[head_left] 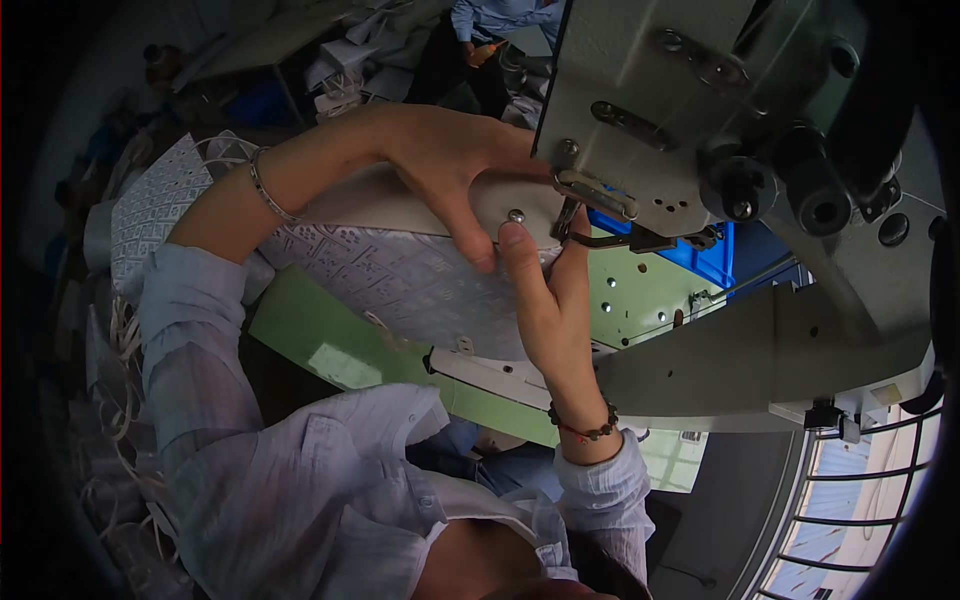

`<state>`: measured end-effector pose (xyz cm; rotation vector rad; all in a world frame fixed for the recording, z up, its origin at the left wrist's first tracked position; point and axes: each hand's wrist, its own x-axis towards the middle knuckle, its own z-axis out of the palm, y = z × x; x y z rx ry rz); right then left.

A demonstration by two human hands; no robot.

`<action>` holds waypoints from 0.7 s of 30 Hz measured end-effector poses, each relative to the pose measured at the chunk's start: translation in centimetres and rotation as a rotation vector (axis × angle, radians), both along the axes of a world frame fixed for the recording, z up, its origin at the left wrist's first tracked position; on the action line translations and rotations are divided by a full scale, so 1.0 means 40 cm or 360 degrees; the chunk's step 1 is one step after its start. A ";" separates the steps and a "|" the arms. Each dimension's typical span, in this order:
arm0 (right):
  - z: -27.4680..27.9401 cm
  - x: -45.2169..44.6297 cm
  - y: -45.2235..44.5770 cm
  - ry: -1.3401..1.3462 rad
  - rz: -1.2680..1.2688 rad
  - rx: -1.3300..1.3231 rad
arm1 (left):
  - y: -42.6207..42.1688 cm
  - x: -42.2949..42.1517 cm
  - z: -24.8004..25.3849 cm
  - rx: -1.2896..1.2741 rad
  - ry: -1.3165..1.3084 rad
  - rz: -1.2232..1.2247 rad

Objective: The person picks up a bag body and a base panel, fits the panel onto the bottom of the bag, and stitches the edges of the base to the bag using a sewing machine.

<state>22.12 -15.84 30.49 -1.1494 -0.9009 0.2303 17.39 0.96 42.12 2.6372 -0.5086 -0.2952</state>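
Observation:
A pale bag (400,285) with a silvery geometric pattern and a plain cream panel is held up beside a sewing machine (640,110). My left hand (440,155) reaches over its top, thumb on the near face and fingers partly hidden behind the machine head. From below, my right hand (555,320) grips the bag's right end, its thumb just under a round metal stud (516,215). The right fingers lie close to the presser foot (566,218), at the cream panel's edge. Where the needle meets the bag is hard to make out.
A green tabletop (345,368) lies beneath, with a blue tray (712,255) behind the machine head. The machine's curved bed (720,360) extends right. Patterned bags with white cords (120,420) crowd the left. Another person (500,18) sits at the back, holding something orange.

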 end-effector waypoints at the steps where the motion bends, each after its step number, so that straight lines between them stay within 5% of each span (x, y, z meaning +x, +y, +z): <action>1: 0.000 0.001 -0.001 0.0004 0.0018 -0.0021 | -0.002 -0.003 0.000 -0.0024 0.0059 0.0056; 17: 0.036 0.062 -0.047 0.0285 0.0555 -0.0460 | -0.063 -0.075 -0.006 0.0434 -0.0008 0.0402; 21: 0.033 0.067 -0.040 0.0193 0.0549 -0.0263 | -0.043 -0.088 -0.044 0.0561 -0.0270 0.0478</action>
